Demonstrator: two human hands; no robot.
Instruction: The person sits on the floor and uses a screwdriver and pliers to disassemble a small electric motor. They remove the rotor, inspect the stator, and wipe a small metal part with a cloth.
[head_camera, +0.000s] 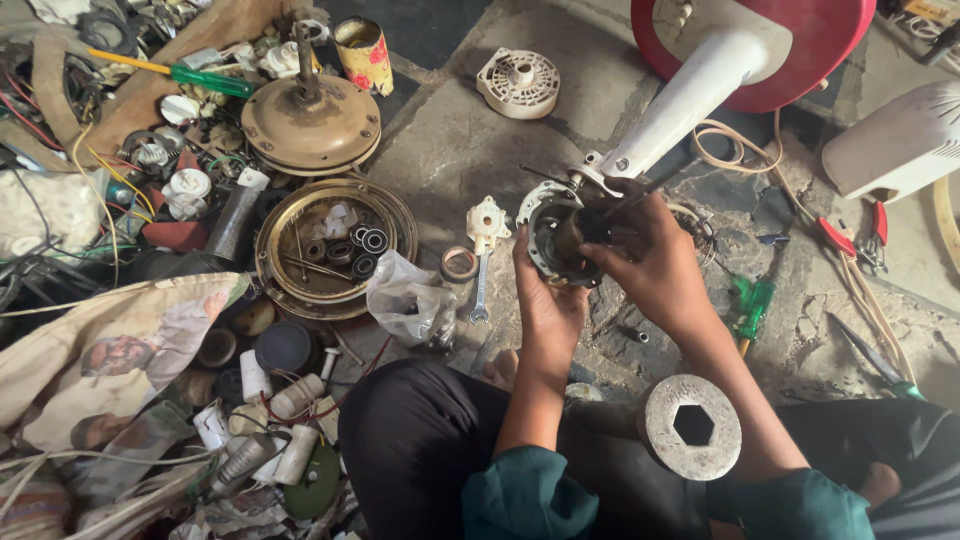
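The round fan motor (562, 237) sits at the end of the white fan stand (690, 95), low over the stone floor (450, 150). The left hand (545, 300) cups it from below, fingers closed on its rim; the right hand (650, 255) grips its right side from above. A spanner (480, 290) lies just left.

Fan base (800, 40): red, at 1 o'clock. Fan neck (690, 100): white. Motor cover (312, 125): tan, at 11 o'clock. Screwdriver handle (210, 80): green.
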